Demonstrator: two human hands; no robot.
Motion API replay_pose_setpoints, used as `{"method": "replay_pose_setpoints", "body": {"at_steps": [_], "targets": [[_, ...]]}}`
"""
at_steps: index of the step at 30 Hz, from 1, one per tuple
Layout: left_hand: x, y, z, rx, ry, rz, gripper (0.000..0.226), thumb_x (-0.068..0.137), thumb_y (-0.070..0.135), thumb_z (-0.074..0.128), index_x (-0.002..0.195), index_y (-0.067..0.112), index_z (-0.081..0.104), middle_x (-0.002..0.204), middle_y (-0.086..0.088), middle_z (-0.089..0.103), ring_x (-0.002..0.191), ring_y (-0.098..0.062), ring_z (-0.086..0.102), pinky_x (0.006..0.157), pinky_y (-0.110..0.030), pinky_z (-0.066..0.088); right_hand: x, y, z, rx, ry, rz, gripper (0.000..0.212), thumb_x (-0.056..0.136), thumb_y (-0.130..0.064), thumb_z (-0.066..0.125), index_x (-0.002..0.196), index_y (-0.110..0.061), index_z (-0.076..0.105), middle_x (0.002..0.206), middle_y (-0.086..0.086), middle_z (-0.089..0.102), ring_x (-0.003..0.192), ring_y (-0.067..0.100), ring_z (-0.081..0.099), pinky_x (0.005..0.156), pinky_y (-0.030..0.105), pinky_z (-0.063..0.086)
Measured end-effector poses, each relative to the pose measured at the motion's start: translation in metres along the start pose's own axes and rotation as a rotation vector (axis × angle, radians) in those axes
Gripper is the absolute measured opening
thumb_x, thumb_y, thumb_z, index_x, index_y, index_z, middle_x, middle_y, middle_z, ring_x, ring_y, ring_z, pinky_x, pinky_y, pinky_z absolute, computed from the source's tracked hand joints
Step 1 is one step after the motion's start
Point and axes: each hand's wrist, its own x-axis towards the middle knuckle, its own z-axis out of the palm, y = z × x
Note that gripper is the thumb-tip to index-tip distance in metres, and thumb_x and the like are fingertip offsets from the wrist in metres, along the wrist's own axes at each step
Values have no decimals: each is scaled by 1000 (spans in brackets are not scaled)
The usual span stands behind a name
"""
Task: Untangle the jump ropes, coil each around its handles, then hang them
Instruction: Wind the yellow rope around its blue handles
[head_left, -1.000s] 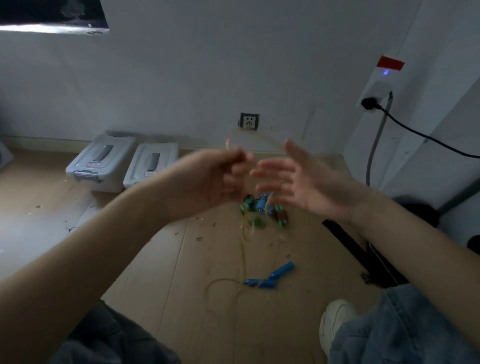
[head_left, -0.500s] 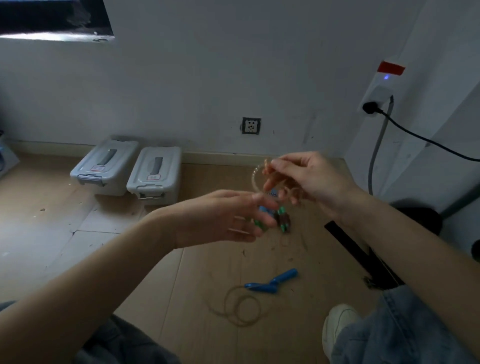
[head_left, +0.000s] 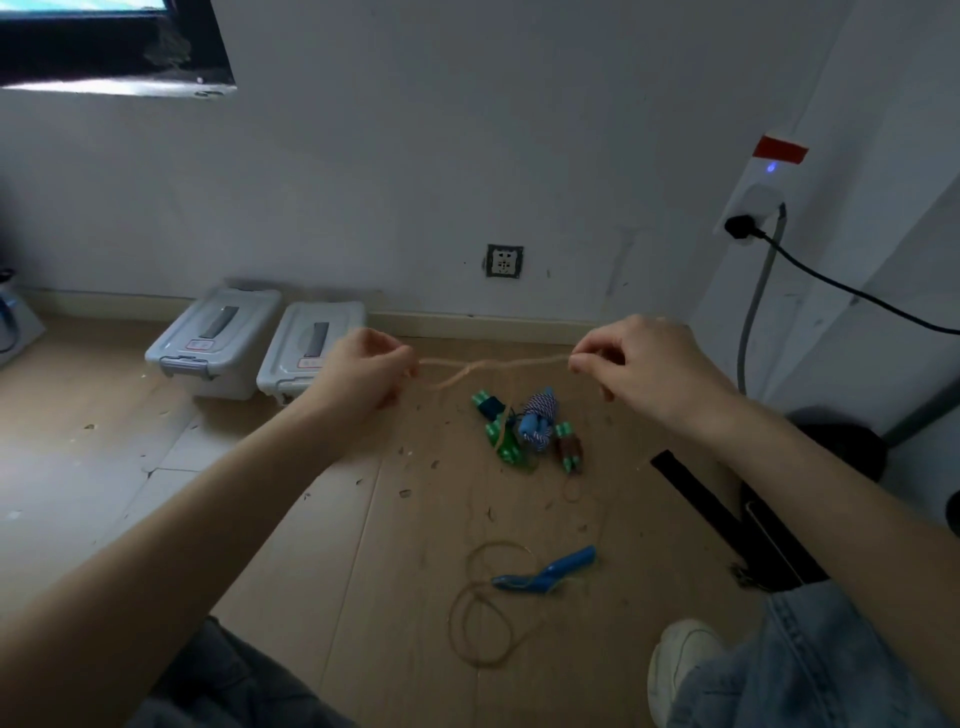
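Observation:
A thin tan jump rope (head_left: 488, 368) is stretched between my two hands above the wooden floor. My left hand (head_left: 363, 369) pinches its left end and my right hand (head_left: 641, 364) pinches its right end. More of the tan rope hangs down and lies in loose loops (head_left: 485, 608) on the floor beside two blue handles (head_left: 548, 571). Farther back lies a pile of coiled ropes (head_left: 530, 428) with green, blue-and-white and brown handles.
Two grey lidded plastic boxes (head_left: 218, 340) stand against the back wall at the left. A wall socket (head_left: 504, 261) sits above the skirting. A black cable (head_left: 831, 286) runs from a white plug unit at the right. My white shoe (head_left: 680, 660) and jeans are at the lower right.
My hands have moved apart and pulled the tan rope into a taut line between them; before, they were close together working on a small loop.

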Motion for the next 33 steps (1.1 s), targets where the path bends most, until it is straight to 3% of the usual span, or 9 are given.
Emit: {"method": "replay_pose_setpoints", "body": {"at_steps": [5,9,11,15,18,20,23,28,33], "targets": [[2,0,-2,-16,-113,-99,14,92,12,47,81,9,56,60,0,45,47,-10,39,52,-26,34,2,7,3,-115,17,27,26,97,-27,44,85,-15,64,57,-10,50,49,5,48,54,26,44],[-1,-1,0,198,-115,120,29,93,29,47,118,14,50,92,5,54,83,-9,52,75,-21,43,1,-2,6,358,-123,2,23,96,-22,44,80,-18,59,63,-2,60,42,0,50,42,12,39],[-12,7,7,171,-344,302,32,90,40,47,120,29,49,104,20,55,97,2,54,75,-9,41,2,-10,7,595,-170,-52,21,95,-22,46,80,-19,61,65,-4,62,51,0,55,46,12,42],[-31,6,39,-22,-791,237,41,82,36,59,116,49,39,110,27,61,106,9,56,78,-4,45,4,-22,10,861,-148,-176,23,87,-31,49,82,-16,65,66,-8,61,66,5,58,62,12,46],[-30,-12,52,123,-879,146,29,89,24,54,117,31,51,103,5,69,101,-6,62,94,-21,47,5,-18,7,903,-3,-64,22,92,-25,50,81,-15,66,52,-10,55,50,3,48,50,12,41],[-30,-21,48,337,-955,42,20,94,29,45,99,19,61,83,1,65,79,-9,65,81,-21,50,7,-8,0,933,106,72,23,94,-25,50,80,-17,66,44,-12,49,43,0,41,44,12,37],[-19,-25,38,503,-695,117,29,94,33,42,78,19,61,66,4,53,55,-1,51,55,-12,46,9,13,-8,570,110,129,22,93,-25,52,82,-16,69,40,-13,49,38,0,39,39,12,34],[2,7,1,386,-381,442,19,86,33,55,69,30,65,47,12,56,39,5,44,41,-7,36,1,30,20,-304,-493,252,18,91,-25,56,97,-16,71,80,1,65,65,16,58,58,28,49],[1,3,-7,955,-521,448,26,89,37,51,69,29,66,45,10,49,35,-1,38,42,-10,32,1,39,20,-693,-275,261,28,95,-32,47,115,-17,61,112,9,62,102,28,58,74,34,44]]}}
